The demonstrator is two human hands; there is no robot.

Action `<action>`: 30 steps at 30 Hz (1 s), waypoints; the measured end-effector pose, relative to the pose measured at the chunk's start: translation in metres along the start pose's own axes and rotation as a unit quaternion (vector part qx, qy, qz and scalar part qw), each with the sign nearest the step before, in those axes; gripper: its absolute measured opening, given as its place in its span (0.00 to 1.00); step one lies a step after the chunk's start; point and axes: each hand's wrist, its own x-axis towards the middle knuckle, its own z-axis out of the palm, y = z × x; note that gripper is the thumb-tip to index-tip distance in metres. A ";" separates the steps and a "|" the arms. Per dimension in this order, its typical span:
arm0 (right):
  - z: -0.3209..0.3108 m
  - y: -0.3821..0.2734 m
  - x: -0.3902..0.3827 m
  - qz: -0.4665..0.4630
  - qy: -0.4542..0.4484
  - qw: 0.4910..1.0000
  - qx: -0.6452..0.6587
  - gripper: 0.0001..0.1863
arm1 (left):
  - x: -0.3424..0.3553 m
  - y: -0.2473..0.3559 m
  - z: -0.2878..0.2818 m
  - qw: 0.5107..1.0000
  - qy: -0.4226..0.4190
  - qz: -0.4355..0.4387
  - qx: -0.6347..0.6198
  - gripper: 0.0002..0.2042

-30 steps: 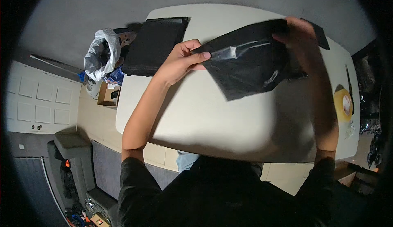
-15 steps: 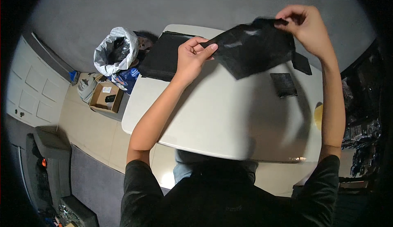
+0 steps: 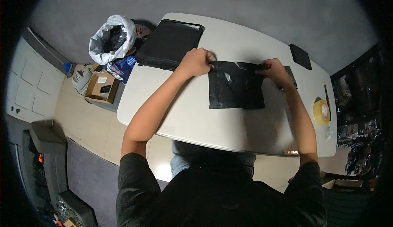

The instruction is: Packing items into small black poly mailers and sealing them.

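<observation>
A black plastic sheet or bag [image 3: 236, 88], roughly rectangular with shiny creases near its top, lies on the white table [image 3: 184, 116]. At its upper left corner my left hand [image 3: 195, 62] is closed, pinching the edge between thumb and fingers. My right hand [image 3: 276, 72] grips the upper right corner in the same way, with its fingertips partly hidden. Left of the sheet sits a stack of black sheets [image 3: 170, 44]. A small dark piece [image 3: 291, 76] shows partly behind my right hand and wrist, and another dark rectangle [image 3: 300, 56] rests by the far right edge.
A roll of yellowish tape [image 3: 321, 112] lies at the table's right end, near a thin dark tool [image 3: 327, 97]. Beyond the left edge stand a white-lined bag [image 3: 96, 46] and an open cardboard box [image 3: 95, 88]. Dark shiny bundles [image 3: 360, 132] fill shelving at right.
Both hands have come down and nearer, bringing the black plastic sheet from the air onto the table, where it now lies flat. The tape roll is more fully in view.
</observation>
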 end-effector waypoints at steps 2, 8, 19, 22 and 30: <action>0.015 0.011 0.002 -0.015 0.039 0.999 0.005 0.18 | -0.002 -0.001 0.005 0.993 0.057 0.036 0.101 0.09; 0.046 0.030 0.011 -0.188 0.248 0.947 -0.075 0.14 | 0.004 -0.004 0.013 0.997 0.043 -0.008 0.064 0.20; 0.121 -0.053 -0.052 -0.353 0.124 0.902 -0.216 0.30 | 0.009 -0.002 0.020 0.997 -0.001 -0.011 0.075 0.18; 0.121 -0.054 -0.050 -0.353 0.105 0.907 -0.203 0.32 | 0.005 0.004 0.020 0.993 0.009 -0.042 0.107 0.16; 0.136 -0.044 -0.048 -0.320 0.115 0.924 -0.174 0.39 | 0.002 0.009 0.023 0.987 0.071 -0.025 0.144 0.18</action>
